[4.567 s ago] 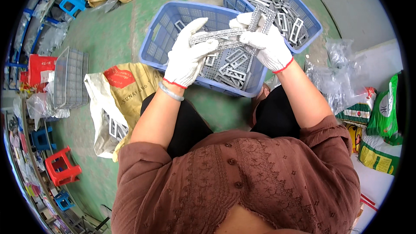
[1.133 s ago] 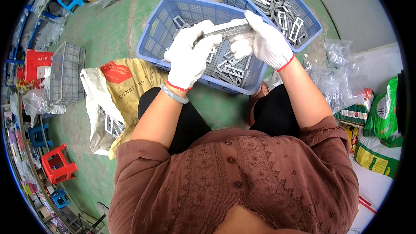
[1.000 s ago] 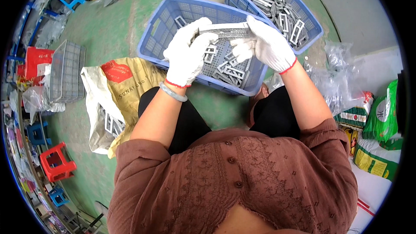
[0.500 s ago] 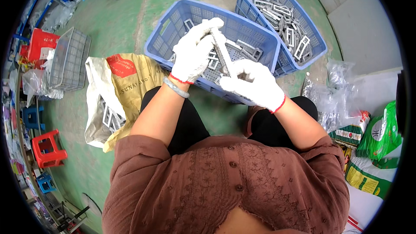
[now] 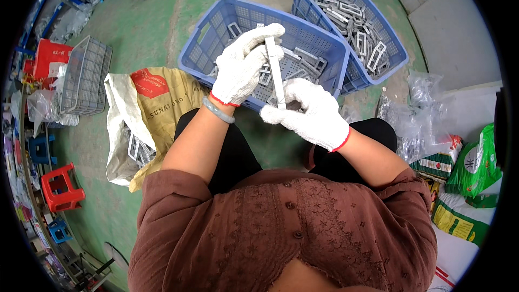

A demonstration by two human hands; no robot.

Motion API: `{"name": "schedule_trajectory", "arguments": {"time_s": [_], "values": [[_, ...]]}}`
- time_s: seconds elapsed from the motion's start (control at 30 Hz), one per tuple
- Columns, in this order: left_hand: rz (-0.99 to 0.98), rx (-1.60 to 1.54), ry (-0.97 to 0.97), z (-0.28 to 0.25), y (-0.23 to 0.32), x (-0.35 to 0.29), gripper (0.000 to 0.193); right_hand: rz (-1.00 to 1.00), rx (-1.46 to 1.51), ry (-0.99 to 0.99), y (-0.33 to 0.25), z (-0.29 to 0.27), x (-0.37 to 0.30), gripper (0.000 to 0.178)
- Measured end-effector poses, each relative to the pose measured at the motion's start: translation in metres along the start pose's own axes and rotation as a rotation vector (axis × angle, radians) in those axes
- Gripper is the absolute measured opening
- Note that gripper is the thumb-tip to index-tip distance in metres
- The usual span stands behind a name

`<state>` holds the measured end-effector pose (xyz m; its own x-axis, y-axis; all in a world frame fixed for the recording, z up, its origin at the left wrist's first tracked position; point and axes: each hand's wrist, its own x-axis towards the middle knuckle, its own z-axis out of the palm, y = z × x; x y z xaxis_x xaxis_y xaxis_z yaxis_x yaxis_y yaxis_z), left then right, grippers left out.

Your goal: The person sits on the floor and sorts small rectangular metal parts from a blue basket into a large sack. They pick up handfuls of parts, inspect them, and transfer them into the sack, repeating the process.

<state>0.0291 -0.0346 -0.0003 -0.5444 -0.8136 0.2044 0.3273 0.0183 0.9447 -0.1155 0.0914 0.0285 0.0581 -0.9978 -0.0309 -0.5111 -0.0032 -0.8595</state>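
Note:
Both my hands wear white knit gloves with red cuffs and are closed on a narrow grey metal frame (image 5: 274, 73), seen edge-on and tilted over the near blue crate (image 5: 227, 6). My left hand (image 5: 240, 65) grips its upper end between thumb and fingers. At the lower end, my right hand (image 5: 313, 112) pinches it, with the thumb on the near side and the fingers curled behind. Loose metal frames (image 5: 311, 62) like it lie in the crate below, partly hidden by my hands.
Touching at the far right is a second blue crate (image 5: 401, 57), heaped with metal frames. Left of my knees, a yellow-and-white sack (image 5: 162, 108) holds more frames. A grey crate (image 5: 89, 78), red stool (image 5: 62, 188) and plastic bags (image 5: 427, 113) stand or lie around.
The metal frame has turned, from showing a rough dark side to a smooth pale edge. My right hand has shifted slightly left and its fingers have moved around the lower end.

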Motion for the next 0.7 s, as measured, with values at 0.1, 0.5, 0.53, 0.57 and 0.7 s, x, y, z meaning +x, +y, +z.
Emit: {"name": "schedule_trajectory", "arguments": {"time_s": [0.1,0.5,0.53,0.57,0.7], "values": [[0.018,-0.052,-0.006,0.002,0.000,0.000,0.037,0.000,-0.084,0.016,-0.003,0.001,-0.002,0.044],[0.074,0.035,-0.030,0.005,0.010,-0.003,0.037,-0.083,-0.189,0.030,0.013,-0.001,0.000,0.044],[0.073,0.048,-0.036,0.004,0.010,-0.002,0.036,-0.098,-0.175,0.022,0.014,-0.001,0.000,0.044],[0.071,0.061,-0.042,0.004,0.010,-0.002,0.036,-0.112,-0.160,0.014,0.015,-0.001,0.001,0.044],[-0.030,-0.095,-0.047,0.002,0.011,-0.003,0.035,-0.038,-0.082,-0.078,0.013,-0.006,0.003,0.043]]}}
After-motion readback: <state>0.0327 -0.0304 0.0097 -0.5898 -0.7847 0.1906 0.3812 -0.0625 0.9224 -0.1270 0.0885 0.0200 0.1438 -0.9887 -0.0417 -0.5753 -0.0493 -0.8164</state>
